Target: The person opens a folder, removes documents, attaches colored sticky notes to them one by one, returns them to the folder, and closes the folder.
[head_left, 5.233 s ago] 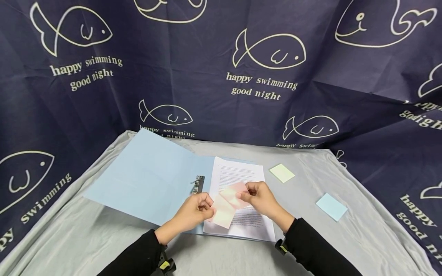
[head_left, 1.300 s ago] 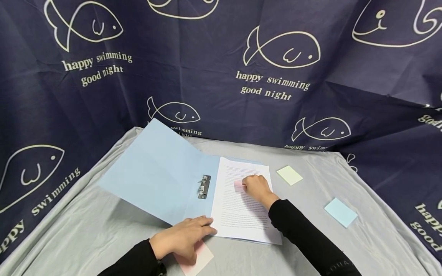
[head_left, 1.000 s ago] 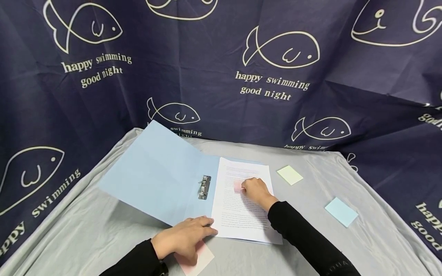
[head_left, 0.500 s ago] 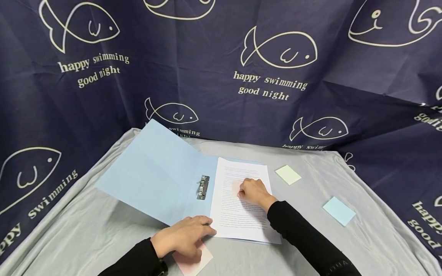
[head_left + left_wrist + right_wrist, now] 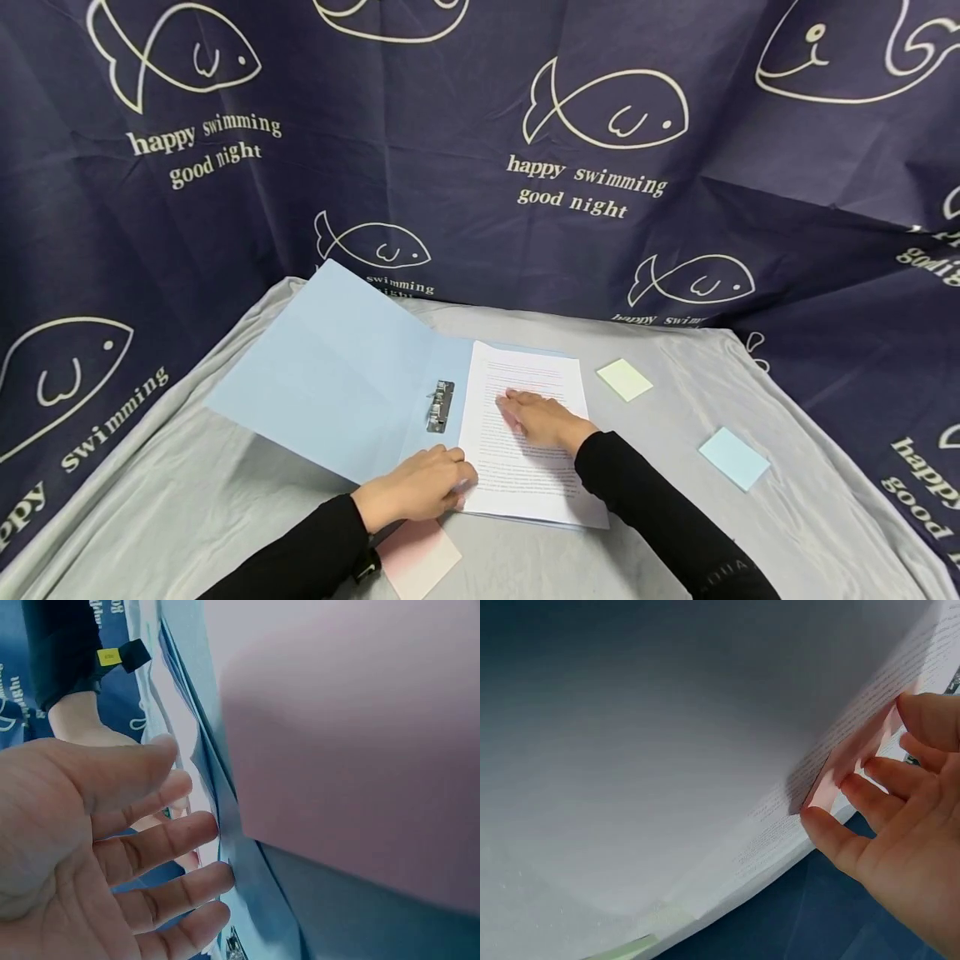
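An open blue folder (image 5: 330,375) lies with its left cover raised and printed sheets (image 5: 517,492) on its right side. My right hand (image 5: 543,419) spreads its fingers over the upper middle of the top sheet. Under those fingertips, the right wrist view shows a pink sticky note (image 5: 847,757), partly hidden by the hand. My left hand (image 5: 423,485) is at the sheets' lower left corner; its fingers are loosely bent and hold nothing in the left wrist view. Just below it, a pink sticky note pad (image 5: 420,560) lies on the cloth.
A metal clip (image 5: 440,407) is fixed near the folder's spine. To the right lie a pale green note pad (image 5: 625,379) and a light blue note pad (image 5: 734,458). Grey cloth (image 5: 660,517) covers the table, with a dark fish-print curtain (image 5: 450,167) behind.
Earlier, both hands parted a pink note from its pad. The right hand's curled fingers have since straightened over the note on the sheet. My left hand has come off the pink pad, moving up slightly.
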Available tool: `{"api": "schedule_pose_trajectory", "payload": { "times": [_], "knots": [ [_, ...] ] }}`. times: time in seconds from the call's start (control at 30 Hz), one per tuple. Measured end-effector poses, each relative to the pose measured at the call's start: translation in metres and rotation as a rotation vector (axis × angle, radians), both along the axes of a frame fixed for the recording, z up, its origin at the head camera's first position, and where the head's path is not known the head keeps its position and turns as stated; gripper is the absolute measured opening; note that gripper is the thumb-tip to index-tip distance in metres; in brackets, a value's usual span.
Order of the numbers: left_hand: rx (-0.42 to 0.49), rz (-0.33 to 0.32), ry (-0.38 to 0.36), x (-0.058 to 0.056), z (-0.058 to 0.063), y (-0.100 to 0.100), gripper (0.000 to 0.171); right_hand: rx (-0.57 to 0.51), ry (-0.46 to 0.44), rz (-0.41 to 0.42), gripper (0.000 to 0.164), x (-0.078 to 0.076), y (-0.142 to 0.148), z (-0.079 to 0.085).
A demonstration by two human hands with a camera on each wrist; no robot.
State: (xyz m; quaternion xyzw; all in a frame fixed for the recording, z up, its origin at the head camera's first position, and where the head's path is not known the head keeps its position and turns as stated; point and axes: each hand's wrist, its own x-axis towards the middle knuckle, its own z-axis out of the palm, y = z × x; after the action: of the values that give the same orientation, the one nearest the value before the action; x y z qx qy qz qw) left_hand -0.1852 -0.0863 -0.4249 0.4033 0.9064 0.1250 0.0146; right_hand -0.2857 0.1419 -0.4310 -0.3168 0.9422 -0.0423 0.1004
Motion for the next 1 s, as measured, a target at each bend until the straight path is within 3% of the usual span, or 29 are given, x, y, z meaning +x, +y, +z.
{"api": "schedule_pose_trajectory", "payload": {
  "times": [0.13,0.4,0.53,0.7,1.0],
  "knots": [
    [-0.04,0.006,0.016,-0.009,-0.001,0.006,0.028,0.059,-0.03,-0.009,0.052,-0.002,-0.001,0.002],
    [-0.117,0.044,0.022,-0.022,-0.003,0.016,0.059,0.12,-0.005,-0.005,0.052,-0.003,-0.005,0.003],
    [-0.169,0.045,-0.019,-0.026,-0.001,0.019,0.071,0.125,0.006,0.006,0.052,-0.003,-0.004,0.002],
    [-0.2,0.054,-0.088,-0.027,0.004,0.02,0.073,0.111,0.006,0.005,0.051,-0.002,-0.003,0.002],
    [-0.224,0.037,-0.069,-0.03,0.005,0.022,0.076,0.088,0.016,-0.003,0.049,-0.002,0.0,-0.001]
  ]
}}
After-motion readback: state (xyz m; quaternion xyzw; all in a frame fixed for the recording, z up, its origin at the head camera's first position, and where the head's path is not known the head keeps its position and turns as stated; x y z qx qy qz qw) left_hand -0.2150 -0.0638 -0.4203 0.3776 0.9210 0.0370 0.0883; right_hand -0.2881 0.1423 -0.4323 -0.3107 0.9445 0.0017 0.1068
